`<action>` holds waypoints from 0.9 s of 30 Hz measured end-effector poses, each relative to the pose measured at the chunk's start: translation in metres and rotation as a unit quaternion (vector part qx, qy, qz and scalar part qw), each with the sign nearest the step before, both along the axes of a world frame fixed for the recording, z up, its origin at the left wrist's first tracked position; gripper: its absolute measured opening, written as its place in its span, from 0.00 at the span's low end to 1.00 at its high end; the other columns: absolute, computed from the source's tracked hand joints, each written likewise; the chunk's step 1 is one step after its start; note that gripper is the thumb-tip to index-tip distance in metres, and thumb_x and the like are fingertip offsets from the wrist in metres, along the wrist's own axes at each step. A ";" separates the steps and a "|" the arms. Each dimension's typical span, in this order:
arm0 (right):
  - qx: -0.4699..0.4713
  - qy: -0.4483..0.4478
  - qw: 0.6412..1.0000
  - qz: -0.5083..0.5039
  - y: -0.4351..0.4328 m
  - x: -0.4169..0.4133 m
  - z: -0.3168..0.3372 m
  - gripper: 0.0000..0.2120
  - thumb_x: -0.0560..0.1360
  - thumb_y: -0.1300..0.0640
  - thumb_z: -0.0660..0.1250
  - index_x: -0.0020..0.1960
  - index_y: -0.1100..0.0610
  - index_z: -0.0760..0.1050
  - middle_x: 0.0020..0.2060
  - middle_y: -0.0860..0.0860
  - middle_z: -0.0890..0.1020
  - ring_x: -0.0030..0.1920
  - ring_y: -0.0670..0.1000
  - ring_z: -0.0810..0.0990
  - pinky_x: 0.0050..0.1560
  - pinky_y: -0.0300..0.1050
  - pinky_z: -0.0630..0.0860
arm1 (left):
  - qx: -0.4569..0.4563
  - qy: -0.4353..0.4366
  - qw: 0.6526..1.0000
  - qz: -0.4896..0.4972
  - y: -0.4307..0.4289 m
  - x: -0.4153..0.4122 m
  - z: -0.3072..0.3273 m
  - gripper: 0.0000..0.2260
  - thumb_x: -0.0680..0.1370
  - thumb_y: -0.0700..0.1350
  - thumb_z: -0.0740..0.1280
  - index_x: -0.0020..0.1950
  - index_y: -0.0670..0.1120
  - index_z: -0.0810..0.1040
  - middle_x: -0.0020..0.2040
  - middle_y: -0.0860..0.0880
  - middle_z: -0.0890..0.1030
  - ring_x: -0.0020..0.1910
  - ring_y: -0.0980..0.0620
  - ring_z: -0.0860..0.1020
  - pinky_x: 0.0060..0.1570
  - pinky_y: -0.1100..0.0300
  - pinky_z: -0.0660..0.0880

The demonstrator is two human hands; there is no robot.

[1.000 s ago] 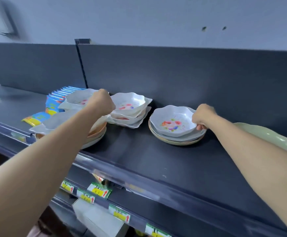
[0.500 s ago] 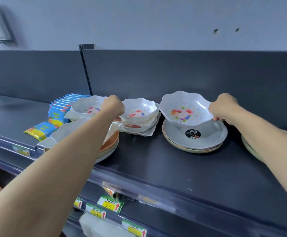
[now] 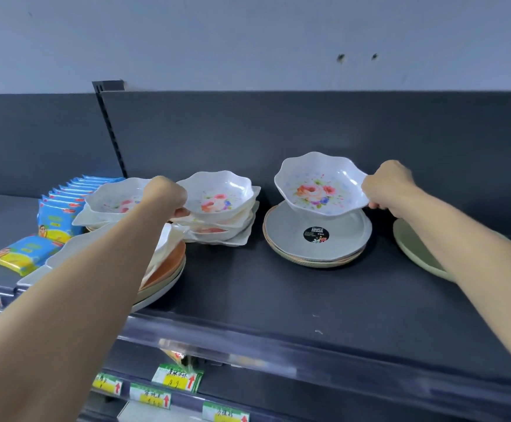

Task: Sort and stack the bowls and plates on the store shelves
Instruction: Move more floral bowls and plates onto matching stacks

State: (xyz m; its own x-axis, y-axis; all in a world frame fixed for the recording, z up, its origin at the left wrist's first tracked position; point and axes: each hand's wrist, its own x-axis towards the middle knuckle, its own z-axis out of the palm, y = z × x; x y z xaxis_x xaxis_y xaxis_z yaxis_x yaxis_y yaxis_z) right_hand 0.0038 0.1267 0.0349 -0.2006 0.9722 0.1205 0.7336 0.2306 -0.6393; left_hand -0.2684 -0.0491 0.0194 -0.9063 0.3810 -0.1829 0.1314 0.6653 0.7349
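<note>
**Floral bowl held over the grey plates**

A dark shelf [image 3: 278, 300] with a dark back panel [image 3: 309, 126], under a pale grey wall [image 3: 248, 41], carries everything here. My right hand [image 3: 391, 187] pinches the right rim of a white scalloped floral bowl [image 3: 321, 187], fingers curled round the edge. The bowl is tilted toward me above a stack of round plates topped by a grey plate [image 3: 348, 239] with a round black sticker [image 3: 316, 234]. I cannot tell whether the bowl's base touches that plate.

To the left, apart from the plates, stands a stack of the same floral bowls. My left hand [image 3: 164, 193] is clenched on the left rim of its top bowl [image 3: 217, 193], thumb tucked under the edge, though my knuckles cover the fingers. Just past that hand another flowered bowl [image 3: 114, 199] sits on white dishes, its right rim hidden behind my knuckles.

My left forearm lies across a pile of orange and cream plates [image 3: 169, 266] at the shelf front and hides most of it. Farther left, blue packets [image 3: 62, 205] stand in a row, and a single packet [image 3: 20, 254] lies flat near the edge. At the far right a pale green plate [image 3: 415, 248] is half covered by my right forearm.

A slotted upright [image 3: 111, 126] splits the back panel. Below the shelf lip, yellow-and-green price tags [image 3: 178, 379] hang on the lower rail, their handwriting too blurred to read.
</note>
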 end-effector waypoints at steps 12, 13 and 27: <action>0.046 0.011 0.992 -0.115 0.034 0.120 0.007 0.10 0.70 0.69 0.54 0.32 0.61 0.64 0.28 0.56 0.72 0.25 0.52 0.69 0.27 0.39 0.65 | 0.050 0.102 0.987 -0.118 0.064 0.116 0.035 0.14 0.75 0.31 0.54 0.29 0.41 0.65 0.10 0.50 0.65 0.06 0.55 0.61 0.13 0.75 0.60; 0.047 0.011 0.990 -0.132 0.037 0.139 0.008 0.09 0.70 0.69 0.54 0.32 0.61 0.65 0.28 0.56 0.72 0.26 0.53 0.69 0.27 0.39 0.65 | 0.054 0.102 0.984 -0.134 0.075 0.131 0.035 0.15 0.75 0.31 0.54 0.28 0.41 0.64 0.11 0.49 0.66 0.07 0.55 0.62 0.13 0.75 0.60; 0.035 0.028 0.931 -0.362 0.068 0.397 0.015 0.05 0.75 0.66 0.59 0.45 0.64 0.73 0.29 0.57 0.74 0.28 0.54 0.73 0.33 0.45 0.73 | 0.149 0.036 0.928 -0.341 0.203 0.345 0.033 0.11 0.72 0.30 0.57 0.30 0.39 0.68 0.18 0.46 0.72 0.12 0.52 0.70 0.20 0.69 0.69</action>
